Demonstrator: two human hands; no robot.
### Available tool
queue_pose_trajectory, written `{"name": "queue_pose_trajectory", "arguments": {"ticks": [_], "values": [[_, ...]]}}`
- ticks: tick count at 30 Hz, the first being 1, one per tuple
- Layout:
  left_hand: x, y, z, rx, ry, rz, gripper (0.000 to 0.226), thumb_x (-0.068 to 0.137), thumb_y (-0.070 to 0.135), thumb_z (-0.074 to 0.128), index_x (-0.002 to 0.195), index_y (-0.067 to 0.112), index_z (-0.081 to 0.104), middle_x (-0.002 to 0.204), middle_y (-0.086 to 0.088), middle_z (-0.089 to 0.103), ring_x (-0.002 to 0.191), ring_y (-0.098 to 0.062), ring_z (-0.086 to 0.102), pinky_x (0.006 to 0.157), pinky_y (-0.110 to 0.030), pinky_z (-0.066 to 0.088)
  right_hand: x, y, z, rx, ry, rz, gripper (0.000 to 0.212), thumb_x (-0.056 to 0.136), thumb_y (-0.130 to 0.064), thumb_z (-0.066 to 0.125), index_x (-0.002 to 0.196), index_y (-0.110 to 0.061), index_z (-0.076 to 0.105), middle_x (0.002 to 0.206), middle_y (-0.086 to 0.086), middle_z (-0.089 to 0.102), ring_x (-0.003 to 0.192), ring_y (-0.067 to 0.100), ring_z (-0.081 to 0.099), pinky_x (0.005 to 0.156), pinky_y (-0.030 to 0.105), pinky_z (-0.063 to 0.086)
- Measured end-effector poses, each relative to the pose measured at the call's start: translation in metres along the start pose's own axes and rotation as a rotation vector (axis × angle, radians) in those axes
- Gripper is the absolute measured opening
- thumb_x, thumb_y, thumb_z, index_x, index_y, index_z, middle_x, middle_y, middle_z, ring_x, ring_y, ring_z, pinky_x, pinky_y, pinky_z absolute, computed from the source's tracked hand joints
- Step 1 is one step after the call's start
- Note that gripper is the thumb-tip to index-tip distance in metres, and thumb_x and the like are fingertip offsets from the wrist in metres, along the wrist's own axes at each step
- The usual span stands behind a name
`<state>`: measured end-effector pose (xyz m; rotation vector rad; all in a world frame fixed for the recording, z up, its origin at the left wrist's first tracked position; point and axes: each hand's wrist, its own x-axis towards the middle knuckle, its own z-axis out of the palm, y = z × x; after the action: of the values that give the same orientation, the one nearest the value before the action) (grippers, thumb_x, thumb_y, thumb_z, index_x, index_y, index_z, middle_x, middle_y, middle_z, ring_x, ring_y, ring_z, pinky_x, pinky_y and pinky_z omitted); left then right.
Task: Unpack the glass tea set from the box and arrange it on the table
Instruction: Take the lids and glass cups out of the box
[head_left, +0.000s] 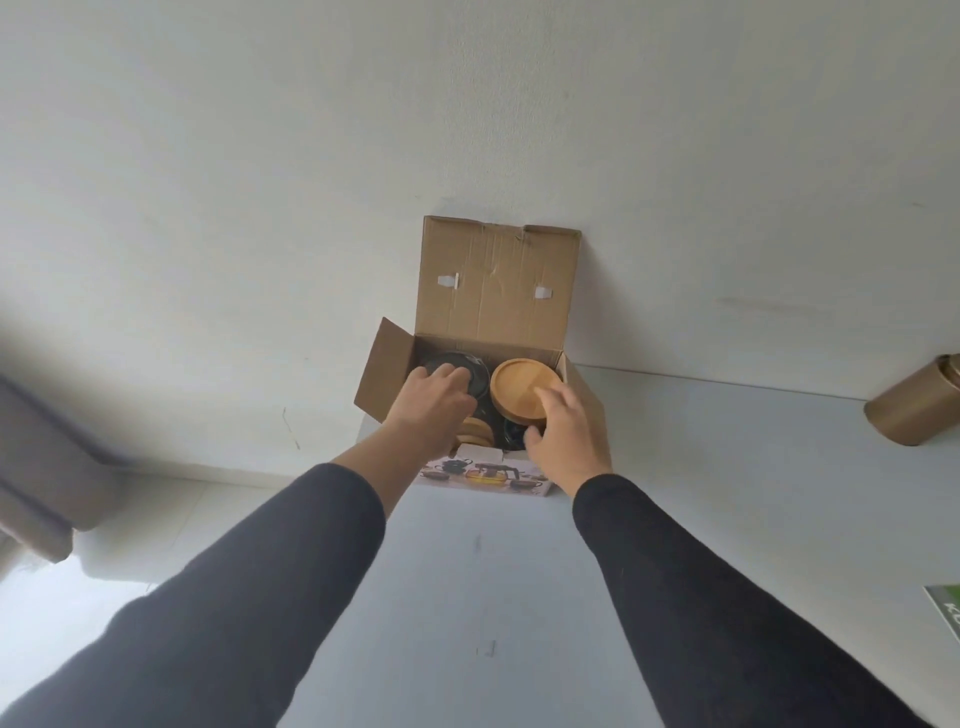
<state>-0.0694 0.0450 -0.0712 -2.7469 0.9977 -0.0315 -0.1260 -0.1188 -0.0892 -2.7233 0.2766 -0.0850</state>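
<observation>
Box: one cardboard box (470, 358) stands open at the far edge of the counter (675, 519), against the wall; its lid flap stands upright, one side flap splays left, and a printed picture of the tea set shows on its near face.
Contents: one dark glass piece (457, 369) at the left, one round wooden lid (522, 388) at the right, and a small stack of wooden discs (477, 432) near the front; their number cannot be told.
Left hand (434, 402): one, reaching into the box, its grip curled on the dark glass piece.
Right hand (569, 434): one, fingers over the wooden lid's near rim, thumb below; its grip holds the lid.
Sleeves: two, dark.
Other things: one bronze-coloured canister (917, 408) lies far right; one green-printed corner (945, 608) shows at the right edge.
</observation>
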Motion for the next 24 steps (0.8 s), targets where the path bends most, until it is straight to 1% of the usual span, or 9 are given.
{"name": "queue_pose_trajectory", "arguments": {"ticks": [2,5,8,12,14,18,21,23,24], "values": [[0.004,0.007,-0.002,0.070,-0.027,0.023,0.037,0.085,0.021,0.066,0.122,0.020,0.059,0.121,-0.004,0.047,0.111,-0.020,0.044,0.088,-0.033,0.040,0.009,-0.004,0.001,-0.027,-0.105,-0.012,0.063,0.086,-0.023,0.064,0.142,-0.014,0.036,0.151,0.006,0.028,0.136,0.029,0.032,0.111,0.039,0.033],[0.010,0.012,0.001,0.086,-0.063,0.010,0.037,0.086,0.020,0.065,0.122,0.015,0.059,0.122,-0.006,0.047,0.111,-0.021,0.043,0.091,-0.035,0.040,0.021,-0.008,-0.001,-0.134,-0.135,-0.026,0.073,0.081,-0.027,0.070,0.143,-0.020,0.031,0.150,0.006,0.028,0.133,0.029,0.034,0.106,0.037,0.035],[0.012,0.009,0.006,-0.002,-0.089,-0.036,0.034,0.087,0.018,0.064,0.121,0.014,0.059,0.122,-0.006,0.047,0.110,-0.021,0.043,0.091,-0.034,0.041,0.033,-0.013,-0.007,-0.193,-0.191,-0.036,0.078,0.079,-0.029,0.072,0.144,-0.023,0.029,0.149,0.007,0.027,0.133,0.029,0.032,0.103,0.038,0.037],[0.012,0.005,0.012,-0.110,-0.086,-0.033,0.028,0.089,0.014,0.061,0.117,0.015,0.063,0.119,-0.005,0.045,0.109,-0.020,0.041,0.089,-0.032,0.041,0.053,-0.020,-0.012,-0.208,-0.297,0.000,0.091,0.077,-0.027,0.074,0.148,-0.028,0.017,0.154,0.012,0.017,0.139,0.033,0.024,0.107,0.042,0.034],[0.013,0.002,0.013,-0.135,-0.093,-0.015,0.030,0.088,0.015,0.063,0.118,0.016,0.063,0.120,-0.004,0.044,0.109,-0.019,0.040,0.089,-0.032,0.041,0.062,-0.022,-0.010,-0.221,-0.341,0.003,0.094,0.075,-0.027,0.075,0.148,-0.031,0.015,0.149,0.014,0.021,0.135,0.035,0.028,0.104,0.044,0.037],[0.012,-0.005,0.013,-0.199,-0.105,0.052,0.031,0.091,0.031,0.058,0.119,0.017,0.061,0.119,-0.003,0.043,0.107,-0.018,0.042,0.085,-0.030,0.043,0.075,-0.017,-0.006,-0.299,-0.368,-0.018,0.100,0.069,-0.036,0.078,0.146,-0.035,0.015,0.142,0.015,0.028,0.130,0.035,0.030,0.101,0.045,0.037],[0.010,-0.012,0.017,-0.253,-0.118,0.053,0.027,0.094,0.030,0.051,0.117,0.016,0.057,0.118,-0.003,0.044,0.107,-0.018,0.042,0.087,-0.031,0.048,0.077,-0.016,-0.004,-0.298,-0.358,-0.034,0.100,0.064,-0.039,0.079,0.144,-0.035,0.019,0.139,0.014,0.031,0.129,0.035,0.030,0.098,0.045,0.037],[0.008,-0.015,0.018,-0.347,-0.129,0.004,0.026,0.095,0.027,0.045,0.113,0.013,0.057,0.118,-0.005,0.047,0.109,-0.022,0.042,0.092,-0.036,0.045,0.076,-0.016,-0.005,-0.289,-0.338,-0.049,0.100,0.062,-0.039,0.081,0.143,-0.035,0.022,0.137,0.015,0.033,0.127,0.035,0.032,0.097,0.045,0.036],[0.007,-0.015,0.016,-0.432,-0.135,-0.028,0.027,0.097,0.026,0.042,0.113,0.011,0.058,0.115,-0.006,0.049,0.107,-0.023,0.042,0.092,-0.036,0.042,0.075,-0.017,-0.006,-0.281,-0.323,-0.060,0.100,0.061,-0.039,0.081,0.142,-0.035,0.022,0.136,0.015,0.034,0.126,0.035,0.033,0.097,0.045,0.037]]}}
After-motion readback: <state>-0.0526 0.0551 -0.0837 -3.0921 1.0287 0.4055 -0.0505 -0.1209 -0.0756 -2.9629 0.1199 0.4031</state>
